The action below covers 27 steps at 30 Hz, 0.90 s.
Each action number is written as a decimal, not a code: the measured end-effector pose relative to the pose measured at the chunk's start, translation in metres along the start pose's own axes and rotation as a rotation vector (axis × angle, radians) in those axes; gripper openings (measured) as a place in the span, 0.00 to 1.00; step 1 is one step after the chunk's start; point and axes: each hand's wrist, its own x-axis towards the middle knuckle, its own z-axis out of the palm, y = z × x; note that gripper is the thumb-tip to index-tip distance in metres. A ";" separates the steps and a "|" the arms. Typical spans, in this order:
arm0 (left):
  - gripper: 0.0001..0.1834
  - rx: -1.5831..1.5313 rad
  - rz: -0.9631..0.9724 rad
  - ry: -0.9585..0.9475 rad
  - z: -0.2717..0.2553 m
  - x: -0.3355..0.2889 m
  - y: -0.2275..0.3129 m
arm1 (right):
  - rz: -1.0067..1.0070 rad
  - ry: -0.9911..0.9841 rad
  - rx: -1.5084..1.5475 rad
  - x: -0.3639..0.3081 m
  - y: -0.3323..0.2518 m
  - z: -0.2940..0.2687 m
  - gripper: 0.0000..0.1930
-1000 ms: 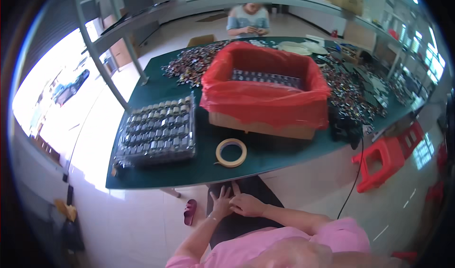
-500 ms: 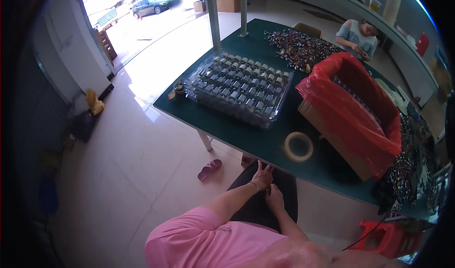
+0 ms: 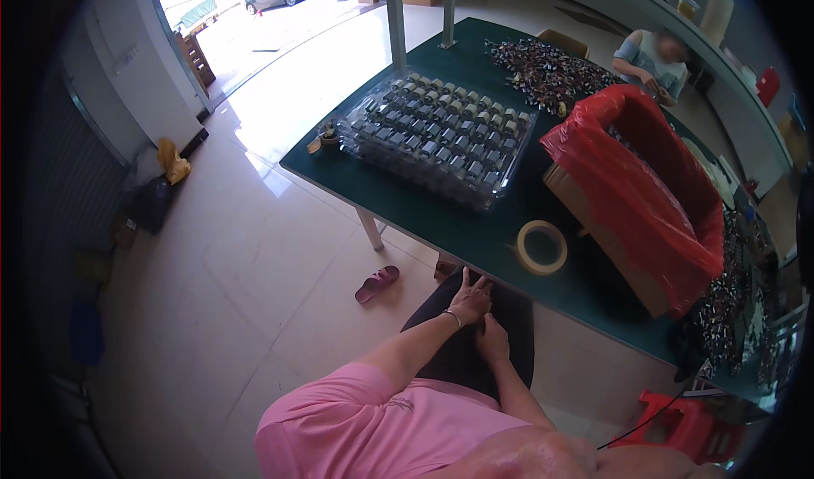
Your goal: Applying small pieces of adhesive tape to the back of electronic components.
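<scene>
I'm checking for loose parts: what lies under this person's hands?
Dark trousers show around the left hand and right hand; whatever lies directly beneath the palms is covered.

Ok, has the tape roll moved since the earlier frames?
No. The tape roll keeps its place on the green table beside the red-lined box; only the view turned.

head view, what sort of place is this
Probably a small-parts workshop: a green table bears a clear plastic tray packed with metallic parts, and beyond it lies a heap of loose small pieces.
</scene>
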 end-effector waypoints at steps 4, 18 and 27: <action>0.26 -0.040 0.032 -0.035 -0.009 -0.006 0.001 | -0.003 0.052 0.064 -0.003 -0.004 -0.006 0.09; 0.17 -0.164 0.011 0.243 -0.008 -0.072 -0.015 | -0.093 0.215 0.198 -0.031 -0.008 -0.027 0.04; 0.18 -0.235 -0.021 0.174 0.006 -0.048 -0.023 | -0.058 -0.059 -0.288 -0.007 0.012 -0.018 0.06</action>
